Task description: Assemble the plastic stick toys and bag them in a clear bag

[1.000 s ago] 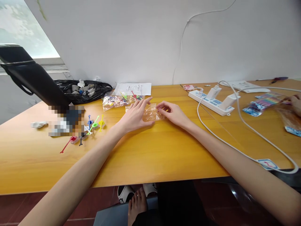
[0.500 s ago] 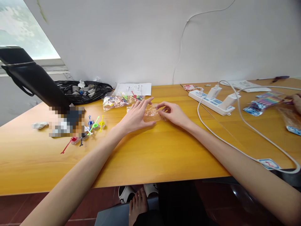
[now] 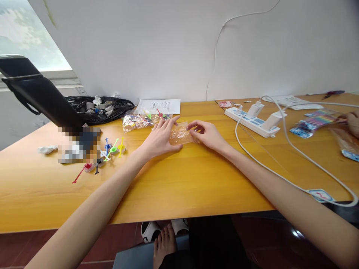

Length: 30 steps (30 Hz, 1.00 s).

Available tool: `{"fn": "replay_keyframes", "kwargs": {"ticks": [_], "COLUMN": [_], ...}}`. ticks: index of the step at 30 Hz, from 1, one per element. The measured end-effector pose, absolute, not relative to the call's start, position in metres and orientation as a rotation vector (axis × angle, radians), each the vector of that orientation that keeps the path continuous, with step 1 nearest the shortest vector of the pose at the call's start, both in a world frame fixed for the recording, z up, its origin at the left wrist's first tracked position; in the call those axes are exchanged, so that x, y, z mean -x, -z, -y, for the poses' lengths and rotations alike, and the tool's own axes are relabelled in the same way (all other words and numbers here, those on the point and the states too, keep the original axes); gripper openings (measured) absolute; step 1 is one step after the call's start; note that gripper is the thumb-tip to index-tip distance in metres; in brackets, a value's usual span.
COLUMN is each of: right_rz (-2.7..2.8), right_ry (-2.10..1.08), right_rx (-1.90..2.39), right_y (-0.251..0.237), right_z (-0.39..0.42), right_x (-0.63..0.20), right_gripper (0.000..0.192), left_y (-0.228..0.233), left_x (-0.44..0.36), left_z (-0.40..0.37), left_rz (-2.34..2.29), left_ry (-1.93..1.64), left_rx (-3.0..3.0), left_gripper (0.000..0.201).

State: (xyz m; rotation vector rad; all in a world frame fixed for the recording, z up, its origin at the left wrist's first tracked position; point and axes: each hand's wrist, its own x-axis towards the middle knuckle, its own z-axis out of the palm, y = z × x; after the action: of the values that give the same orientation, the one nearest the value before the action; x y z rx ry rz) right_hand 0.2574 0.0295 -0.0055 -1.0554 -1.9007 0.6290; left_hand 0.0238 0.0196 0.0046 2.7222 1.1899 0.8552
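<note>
Clear plastic bag, crinkled, flat on table, both hands touching

Nothing legible — the printed sheet and power strip labels are too small to read.

I see bright daylight from the window at left, glare on the table, wide-angle bending at the edges, one pixelated patch.
</note>
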Motion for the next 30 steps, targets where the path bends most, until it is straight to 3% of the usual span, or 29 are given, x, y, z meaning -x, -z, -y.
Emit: {"fn": "replay_keyframes", "kwargs": {"ticks": [10, 19, 30], "right_rz": [1.537, 1.577, 1.656], "right_ry": [-0.785, -0.918, -0.926], "right_rx": [0.988, 1.029, 1.060], "right_y": [0.007, 0.012, 0.014], "right_z": [-0.038, -0.040, -0.040], "right_x": [-0.260, -0.259, -0.259], "right_gripper": [0.020, 0.023, 0.022], "left_y": [-0.004, -0.010, -0.003], "left_x": [-0.023, -0.025, -0.026], "left_z": [-0.024, -0.027, -0.027], "left_rz": [-1.159, -1.094, -1.109], "left_ry": [-0.987, -1.309, -1.254], "left_rx": [-2.653, -2.257, -2.146], "left_gripper": [0.087, 0.077, 0.055]}}
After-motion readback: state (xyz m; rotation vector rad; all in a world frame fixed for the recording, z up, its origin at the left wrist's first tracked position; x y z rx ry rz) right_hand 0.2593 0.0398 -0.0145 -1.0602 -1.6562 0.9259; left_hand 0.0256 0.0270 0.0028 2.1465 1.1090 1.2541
